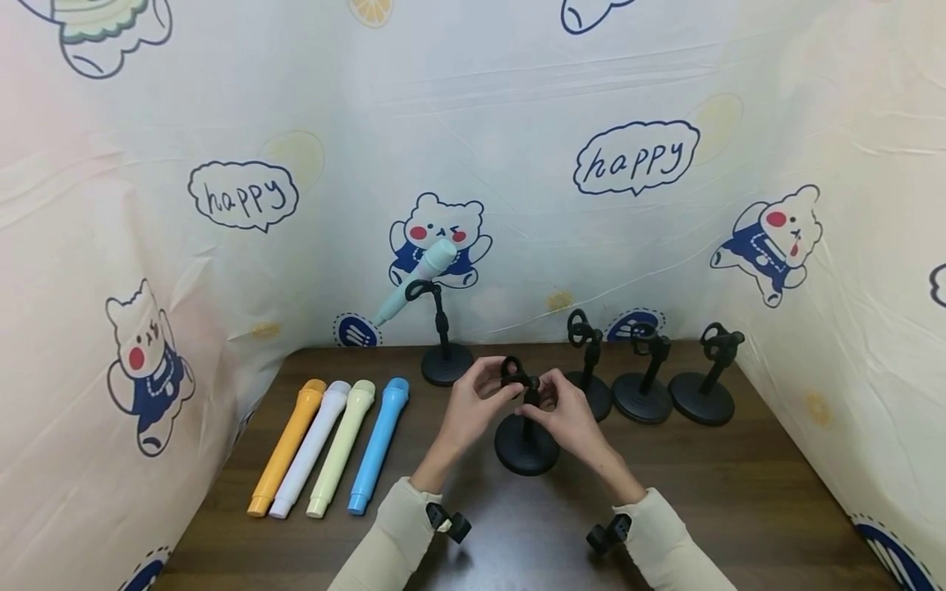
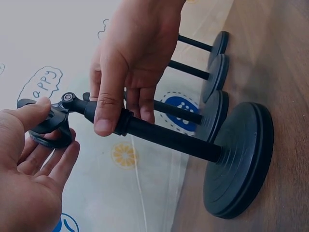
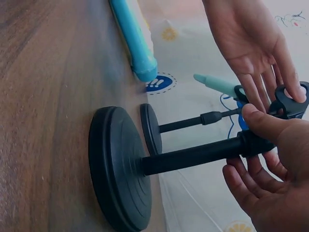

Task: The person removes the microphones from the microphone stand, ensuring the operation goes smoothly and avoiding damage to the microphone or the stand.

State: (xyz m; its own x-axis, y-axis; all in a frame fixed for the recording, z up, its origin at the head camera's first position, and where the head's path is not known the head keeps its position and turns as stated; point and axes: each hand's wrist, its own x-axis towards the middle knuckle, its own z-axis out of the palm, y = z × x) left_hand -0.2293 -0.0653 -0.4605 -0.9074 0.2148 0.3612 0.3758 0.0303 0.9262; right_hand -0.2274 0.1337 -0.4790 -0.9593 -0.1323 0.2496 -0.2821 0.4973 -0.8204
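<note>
A black desktop microphone stand (image 1: 526, 451) stands on the table between both hands, its round base flat on the wood. My left hand (image 1: 470, 410) pinches the clip (image 2: 63, 137) at its top between thumb and fingers. Lower down, my right hand (image 1: 575, 419) holds the pole at the collar (image 2: 126, 122), its thumb on one side and fingers on the other. Nothing sits in this clip. Behind it, another stand (image 1: 447, 365) carries a light teal toy microphone (image 1: 409, 289), tilted with its head up to the right.
To the left lie an orange microphone (image 1: 288, 447), a pale lavender one (image 1: 310, 450), a pale yellow one (image 1: 342, 447) and a blue one (image 1: 378, 447), side by side. At the back right stand three more black stands (image 1: 641, 400). A printed cloth (image 1: 517, 164) hangs behind the table.
</note>
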